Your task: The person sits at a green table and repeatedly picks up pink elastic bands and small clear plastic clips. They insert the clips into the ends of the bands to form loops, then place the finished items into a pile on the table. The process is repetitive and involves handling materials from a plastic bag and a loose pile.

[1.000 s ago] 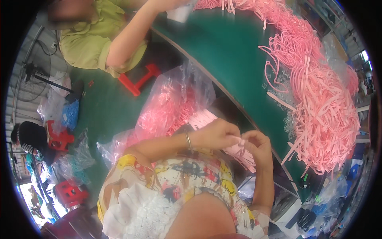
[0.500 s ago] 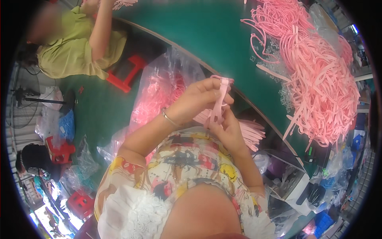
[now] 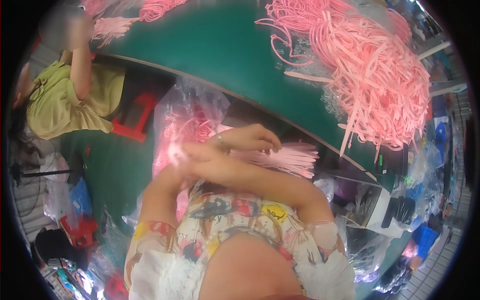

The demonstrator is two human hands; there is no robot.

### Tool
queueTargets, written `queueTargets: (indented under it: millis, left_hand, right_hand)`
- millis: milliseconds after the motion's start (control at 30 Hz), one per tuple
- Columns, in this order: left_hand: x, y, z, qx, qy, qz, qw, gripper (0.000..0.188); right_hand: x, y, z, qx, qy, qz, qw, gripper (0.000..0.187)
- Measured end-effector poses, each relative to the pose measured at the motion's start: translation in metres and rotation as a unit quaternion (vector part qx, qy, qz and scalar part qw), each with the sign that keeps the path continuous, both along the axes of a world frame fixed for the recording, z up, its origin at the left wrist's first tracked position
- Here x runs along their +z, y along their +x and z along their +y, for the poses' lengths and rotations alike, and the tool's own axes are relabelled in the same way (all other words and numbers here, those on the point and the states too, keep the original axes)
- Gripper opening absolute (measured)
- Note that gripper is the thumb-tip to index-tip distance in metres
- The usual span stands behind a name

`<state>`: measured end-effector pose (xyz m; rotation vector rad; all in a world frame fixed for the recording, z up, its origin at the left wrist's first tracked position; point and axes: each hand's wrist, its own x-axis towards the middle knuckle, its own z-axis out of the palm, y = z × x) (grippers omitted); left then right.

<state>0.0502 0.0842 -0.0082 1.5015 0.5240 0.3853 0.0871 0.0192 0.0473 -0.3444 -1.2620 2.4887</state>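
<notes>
My right forearm crosses over my left one, and my right hand [image 3: 197,159] is at the left, beside a clear plastic bag [image 3: 172,107] of pink straps. Motion smears its fingers; a pale pink blur shows at their tips, too unclear to name. My left hand [image 3: 252,137], with a bracelet at the wrist, reaches rightward with its fingers loosely bent and apart. Nothing shows in it. Directly below that hand, a bundle of flat pink straps [image 3: 295,159] lies across my lap, partly hidden by my hands and right forearm.
On the green table [image 3: 210,45] a big tangled heap of pink straps [image 3: 375,80] lies at the right, beside small clear plastic pieces [image 3: 330,102]. A co-worker in a green shirt [image 3: 70,102] is at the far left, near a red stool [image 3: 135,120]. An open box [image 3: 372,207] stands at lower right.
My hands have parted from the pink strap they held together. My right hand has swung left across my left arm to the bag; my left hand has lowered. The view has shifted.
</notes>
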Motion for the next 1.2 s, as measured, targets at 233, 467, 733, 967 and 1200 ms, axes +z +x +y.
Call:
queueTargets:
  millis: [233,467,733,967,1200]
  left_hand:
    - [-0.025,0.08,-0.01,-0.054,0.429,0.153,0.888,0.029]
    - [0.022,0.046,-0.031,-0.147,0.436,0.204,0.864,0.025]
    - [0.043,-0.006,-0.021,0.028,0.353,0.108,0.929,0.024]
    - [0.063,-0.014,-0.007,0.357,0.57,0.042,0.739,0.03]
    - [0.054,0.005,-0.021,0.274,0.589,0.178,0.739,0.036]
  right_hand:
    - [0.039,-0.023,0.025,0.013,0.622,-0.179,0.762,0.014]
    - [0.029,0.082,0.148,-0.294,0.81,-0.301,0.409,0.028]
    - [-0.001,0.174,0.205,-0.336,0.744,-0.463,0.346,0.019]
    - [0.018,0.163,0.133,-0.426,0.614,-0.325,0.579,0.019]
    - [-0.006,0.157,0.045,-0.32,0.436,-0.261,0.799,0.019]
